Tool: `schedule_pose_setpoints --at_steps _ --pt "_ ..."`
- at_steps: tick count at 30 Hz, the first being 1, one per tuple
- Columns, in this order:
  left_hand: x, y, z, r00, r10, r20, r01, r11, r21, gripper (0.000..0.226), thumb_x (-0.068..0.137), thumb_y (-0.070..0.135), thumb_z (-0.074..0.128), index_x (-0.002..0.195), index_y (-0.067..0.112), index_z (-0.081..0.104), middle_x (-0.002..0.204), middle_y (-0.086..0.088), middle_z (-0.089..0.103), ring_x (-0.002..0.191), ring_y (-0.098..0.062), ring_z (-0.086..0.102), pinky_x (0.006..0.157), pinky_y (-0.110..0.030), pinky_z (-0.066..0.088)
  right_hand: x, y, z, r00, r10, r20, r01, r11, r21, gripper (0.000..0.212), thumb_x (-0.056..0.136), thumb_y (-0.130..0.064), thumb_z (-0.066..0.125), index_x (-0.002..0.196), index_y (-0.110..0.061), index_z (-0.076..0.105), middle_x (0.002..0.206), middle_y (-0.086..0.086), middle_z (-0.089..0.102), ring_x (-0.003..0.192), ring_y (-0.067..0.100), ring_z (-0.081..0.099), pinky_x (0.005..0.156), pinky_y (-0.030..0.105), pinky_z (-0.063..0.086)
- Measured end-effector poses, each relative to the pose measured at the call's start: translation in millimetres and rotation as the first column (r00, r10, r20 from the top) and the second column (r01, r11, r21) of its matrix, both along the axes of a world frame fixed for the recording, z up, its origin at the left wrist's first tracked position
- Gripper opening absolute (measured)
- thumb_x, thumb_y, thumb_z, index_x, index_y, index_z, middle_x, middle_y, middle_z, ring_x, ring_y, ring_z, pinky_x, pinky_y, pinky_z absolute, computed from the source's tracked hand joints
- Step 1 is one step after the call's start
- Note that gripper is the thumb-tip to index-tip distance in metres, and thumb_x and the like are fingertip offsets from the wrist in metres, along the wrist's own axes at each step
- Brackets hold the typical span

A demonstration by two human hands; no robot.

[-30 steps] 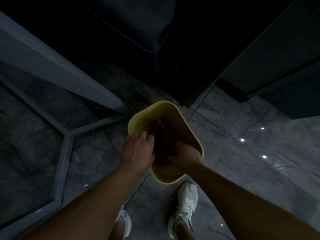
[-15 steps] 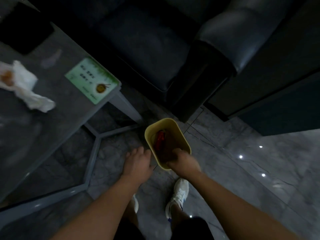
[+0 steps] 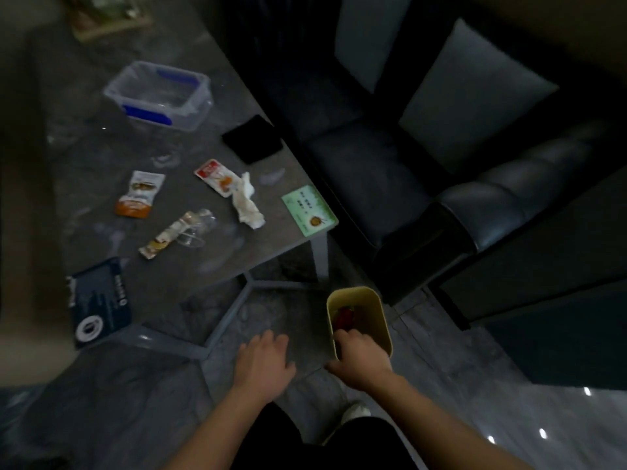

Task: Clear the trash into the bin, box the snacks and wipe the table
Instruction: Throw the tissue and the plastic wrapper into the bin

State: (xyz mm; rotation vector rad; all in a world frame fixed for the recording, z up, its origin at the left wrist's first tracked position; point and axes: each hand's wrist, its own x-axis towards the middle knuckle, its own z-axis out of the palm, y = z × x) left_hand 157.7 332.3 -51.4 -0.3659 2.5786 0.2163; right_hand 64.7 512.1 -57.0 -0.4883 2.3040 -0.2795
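A yellow bin stands on the floor by the table's corner leg, with a red wrapper inside. My right hand rests on its near rim, fingers curled over the edge. Left of the bin my left hand hovers over the floor, empty, fingers apart. On the grey table lie a crumpled tissue, a red-and-white snack packet, an orange-and-white packet, a long clear wrapper and an open clear box with blue clasps.
A black phone and a green card sit near the table's right edge. A dark blue packet lies at its near edge. A dark sofa with grey cushions stands close behind the bin. My shoe is below.
The view has pulled up and back, so the table top now shows. My left hand has come off the bin and moved left. My right hand stays on the near rim.
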Motion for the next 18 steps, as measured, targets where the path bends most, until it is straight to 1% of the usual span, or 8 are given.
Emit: schedule_pose_setpoints --at_steps 2,5,9,13,16,18 --pt "7.1 -21.4 10.4 0.999 0.036 -0.028 -0.037 0.999 -0.027 0.049 0.089 0.053 0.046 0.128 0.024 0.049 0.125 -0.007 0.053 0.118 -0.029 0.051 0.096 -0.044 0.041 -3.9 -23.0 13.7 0.997 0.070 -0.036 -0.071 0.997 -0.016 0.054 0.083 -0.055 0.066 0.129 -0.030 0.050 0.122 0.002 0.057 0.106 0.021 0.056 0.086 0.040 0.054" --pt "12.5 -57.6 24.8 0.993 0.099 -0.070 -0.102 0.994 -0.036 0.050 0.088 0.055 0.045 0.129 0.026 0.050 0.127 -0.005 0.054 0.119 -0.028 0.051 0.095 -0.044 0.040 -11.6 -62.5 32.3 0.987 0.133 -0.090 -0.137 0.990 -0.041 0.060 0.084 -0.057 0.063 0.135 -0.030 0.048 0.127 0.002 0.055 0.111 0.022 0.055 0.088 0.039 0.053" --pt "12.6 -106.9 42.8 0.986 0.133 -0.097 -0.136 0.990 -0.023 0.051 0.088 0.055 0.046 0.129 0.026 0.050 0.128 -0.005 0.053 0.120 -0.028 0.051 0.096 -0.045 0.040 -19.6 -116.8 53.5 0.973 0.193 -0.125 -0.197 0.980 -0.019 0.055 0.083 -0.057 0.061 0.128 -0.027 0.052 0.123 0.003 0.057 0.111 0.024 0.055 0.088 0.044 0.054" --pt "9.3 -152.3 57.3 0.984 0.138 -0.114 -0.139 0.990 0.001 0.050 0.089 0.055 0.045 0.130 0.025 0.048 0.129 -0.006 0.051 0.120 -0.028 0.048 0.096 -0.045 0.039 -23.2 -167.0 67.3 0.972 0.174 -0.156 -0.176 0.984 0.002 0.054 0.081 -0.055 0.061 0.126 -0.027 0.054 0.123 0.004 0.057 0.114 0.025 0.054 0.090 0.042 0.052" --pt "7.3 -182.3 64.3 0.979 0.157 -0.129 -0.155 0.988 0.021 0.050 0.090 0.054 0.045 0.131 0.025 0.047 0.129 -0.006 0.050 0.120 -0.028 0.048 0.096 -0.046 0.039 -26.6 -200.7 75.6 0.970 0.168 -0.179 -0.173 0.985 -0.014 0.051 0.080 -0.054 0.062 0.124 -0.031 0.056 0.120 0.001 0.059 0.109 0.021 0.057 0.086 0.038 0.054" --pt "4.3 -199.4 67.3 0.975 0.176 -0.135 -0.173 0.984 0.034 0.050 0.091 0.053 0.045 0.132 0.025 0.047 0.130 -0.006 0.050 0.121 -0.028 0.048 0.097 -0.045 0.040 -31.8 -219.1 79.7 0.969 0.167 -0.182 -0.176 0.984 -0.037 0.048 0.081 -0.053 0.063 0.123 -0.032 0.056 0.122 -0.002 0.060 0.109 0.020 0.058 0.084 0.035 0.054"
